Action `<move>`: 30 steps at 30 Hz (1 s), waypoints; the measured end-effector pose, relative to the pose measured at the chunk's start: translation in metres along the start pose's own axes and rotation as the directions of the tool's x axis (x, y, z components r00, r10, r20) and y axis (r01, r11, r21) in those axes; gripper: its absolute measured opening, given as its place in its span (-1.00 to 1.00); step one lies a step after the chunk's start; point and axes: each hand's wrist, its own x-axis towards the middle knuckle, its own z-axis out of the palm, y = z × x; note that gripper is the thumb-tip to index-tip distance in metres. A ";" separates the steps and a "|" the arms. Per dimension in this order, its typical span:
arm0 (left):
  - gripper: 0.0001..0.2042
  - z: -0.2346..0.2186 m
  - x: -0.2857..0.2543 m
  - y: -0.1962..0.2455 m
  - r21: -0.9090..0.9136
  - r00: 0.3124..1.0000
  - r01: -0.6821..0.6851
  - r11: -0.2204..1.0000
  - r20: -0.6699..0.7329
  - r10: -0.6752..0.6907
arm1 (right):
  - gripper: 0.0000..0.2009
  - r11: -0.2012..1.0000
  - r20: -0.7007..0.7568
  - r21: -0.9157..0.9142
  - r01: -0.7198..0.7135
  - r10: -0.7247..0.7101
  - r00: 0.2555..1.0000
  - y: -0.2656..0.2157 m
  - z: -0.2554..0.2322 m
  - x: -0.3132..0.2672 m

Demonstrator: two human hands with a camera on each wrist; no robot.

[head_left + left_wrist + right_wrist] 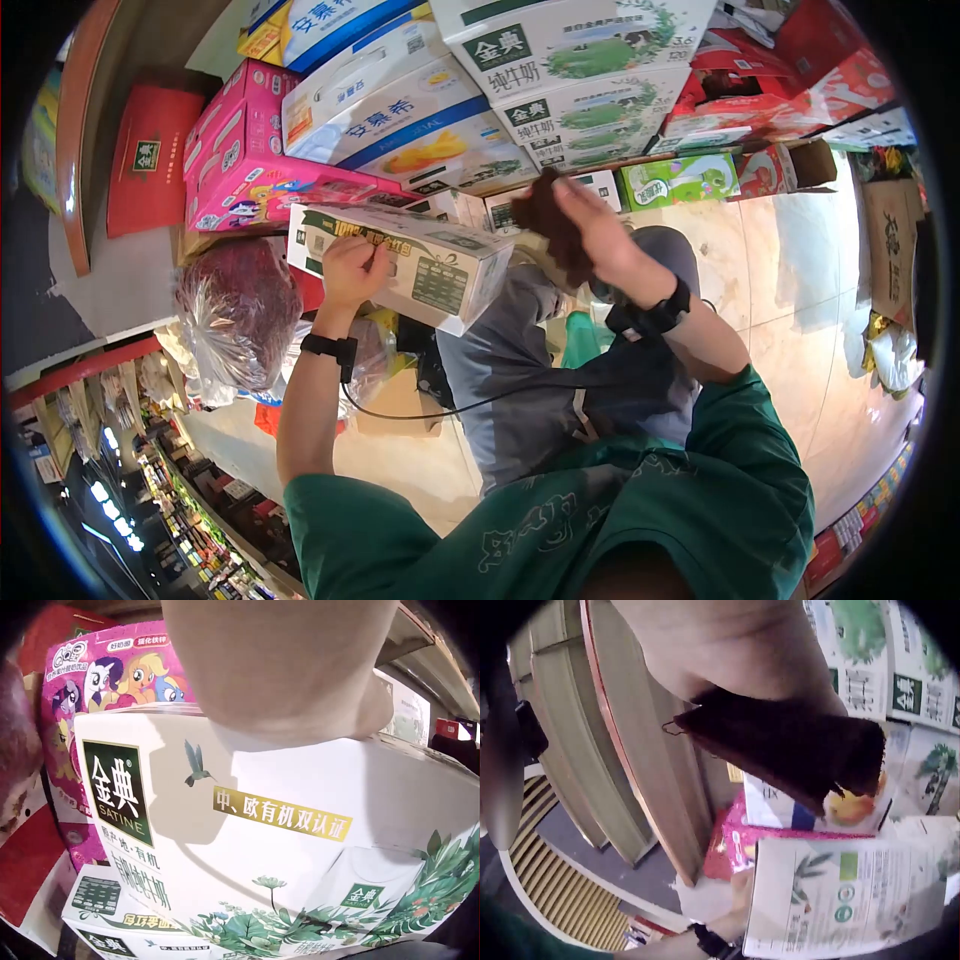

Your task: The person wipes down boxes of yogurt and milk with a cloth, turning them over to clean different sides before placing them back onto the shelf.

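Observation:
My left hand (pixel 355 272) grips a white milk carton box (pixel 465 285) at its top, fingers curled against the printed panel. The box sits tilted in front of my knees; its long side with green plants and a gold strip faces the left wrist view. In my right hand (pixel 600 235) is a dark brown cloth (pixel 556 232), bunched and hanging from the fingers. The right wrist view shows this cloth raised above the box's white end, apart from it.
Stacked milk cartons (pixel 570 60), blue-and-white boxes (pixel 400 120) and pink boxes (pixel 240 150) stand ahead. Left of the box is a plastic-wrapped dark red bundle (pixel 240 310). Another white carton (pixel 112 930) lies below the held one. A cable (pixel 430 412) crosses my lap.

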 end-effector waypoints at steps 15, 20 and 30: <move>-0.61 -0.001 0.024 0.029 0.123 0.974 0.211 0.970 -0.113 -0.198 | -0.64 0.956 -0.453 -0.102 0.274 -0.290 0.843 -0.096 -0.125 -0.091; -0.61 -0.002 0.066 0.089 0.121 0.988 0.155 0.980 -0.021 -0.154 | -0.64 0.952 -0.508 -0.217 0.215 -0.298 0.808 -0.105 -0.153 -0.119; -0.58 0.037 0.136 0.183 -0.006 0.959 0.205 0.979 0.203 -0.200 | -0.63 0.926 -0.567 -0.259 0.274 -0.375 0.733 -0.111 -0.186 -0.138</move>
